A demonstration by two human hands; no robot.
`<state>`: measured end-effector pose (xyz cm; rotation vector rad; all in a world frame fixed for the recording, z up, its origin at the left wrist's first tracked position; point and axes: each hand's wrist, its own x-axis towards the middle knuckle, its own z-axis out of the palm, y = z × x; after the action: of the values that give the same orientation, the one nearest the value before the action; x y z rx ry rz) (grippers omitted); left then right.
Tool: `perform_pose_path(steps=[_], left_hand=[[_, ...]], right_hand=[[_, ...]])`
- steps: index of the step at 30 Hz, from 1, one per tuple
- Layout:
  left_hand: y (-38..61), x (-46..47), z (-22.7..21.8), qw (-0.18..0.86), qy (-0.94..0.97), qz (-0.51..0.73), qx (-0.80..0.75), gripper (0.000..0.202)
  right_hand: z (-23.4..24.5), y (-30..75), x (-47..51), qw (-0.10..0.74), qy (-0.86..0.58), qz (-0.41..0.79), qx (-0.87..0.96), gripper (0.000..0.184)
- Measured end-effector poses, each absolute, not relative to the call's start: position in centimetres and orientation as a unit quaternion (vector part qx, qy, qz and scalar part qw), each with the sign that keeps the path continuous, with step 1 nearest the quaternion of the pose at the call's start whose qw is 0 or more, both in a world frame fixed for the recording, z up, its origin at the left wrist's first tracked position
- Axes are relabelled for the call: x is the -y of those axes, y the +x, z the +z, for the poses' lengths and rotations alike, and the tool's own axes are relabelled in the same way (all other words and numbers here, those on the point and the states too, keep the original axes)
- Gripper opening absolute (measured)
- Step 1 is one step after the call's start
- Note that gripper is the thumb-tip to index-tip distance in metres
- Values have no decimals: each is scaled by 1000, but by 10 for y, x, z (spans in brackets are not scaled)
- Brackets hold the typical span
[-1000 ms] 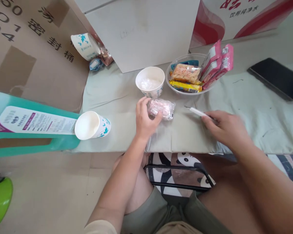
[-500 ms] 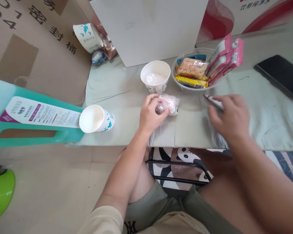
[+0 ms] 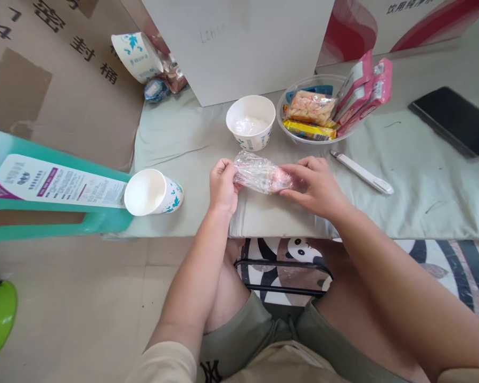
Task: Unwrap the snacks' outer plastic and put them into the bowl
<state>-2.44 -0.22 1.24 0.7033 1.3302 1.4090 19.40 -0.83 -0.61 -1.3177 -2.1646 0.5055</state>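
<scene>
Between my hands, just above the cloth, is a clear plastic wrapped packet (image 3: 259, 173) with something pink at its right end. My left hand (image 3: 223, 183) pinches the packet's left end, fingers closed. At the other end, my right hand (image 3: 315, 186) has its thumb and fingers around the pink part. To the right of that hand lies a white utility knife (image 3: 361, 173), apart from it. A paper bowl (image 3: 250, 122) holding crumpled clear plastic stands just behind the packet.
A clear plastic bowl (image 3: 281, 114) of wrapped snacks stands behind my right hand, a black phone (image 3: 455, 119) farther right. On the left are a paper cup (image 3: 154, 192) and a green jug (image 3: 104, 226). A white box (image 3: 239, 53) and cardboard carton (image 3: 75, 106) stand behind.
My right hand has let go of the utility knife and come left onto the packet. My left hand has shifted to the packet's left end, and the packet now looks stretched out.
</scene>
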Motion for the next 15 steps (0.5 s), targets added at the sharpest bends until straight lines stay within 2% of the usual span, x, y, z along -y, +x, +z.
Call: perform_pose_path(steps=[2,7,10,11,13,15], left_hand=[[-24,0,12,482,320,576,-577,22],[-31,-7,-2,385,413,538,-625,21],[-38,-9,-8,352,446,509,-647,22],[-38,-9,-8,346,455,498,-652,21],[-37,-7,-5,343,476,479,-654,20],[-33,-5,-2,347,505,457,-645,22]], right_hand=[[-4,201,9,282,-480,209,804,38],[-1,217,12,351,-472,260,766,8],[0,219,13,402,-485,251,735,4],[0,218,12,414,-480,243,734,5],[0,212,10,417,-459,230,750,21],[0,203,7,392,-432,231,778,31]])
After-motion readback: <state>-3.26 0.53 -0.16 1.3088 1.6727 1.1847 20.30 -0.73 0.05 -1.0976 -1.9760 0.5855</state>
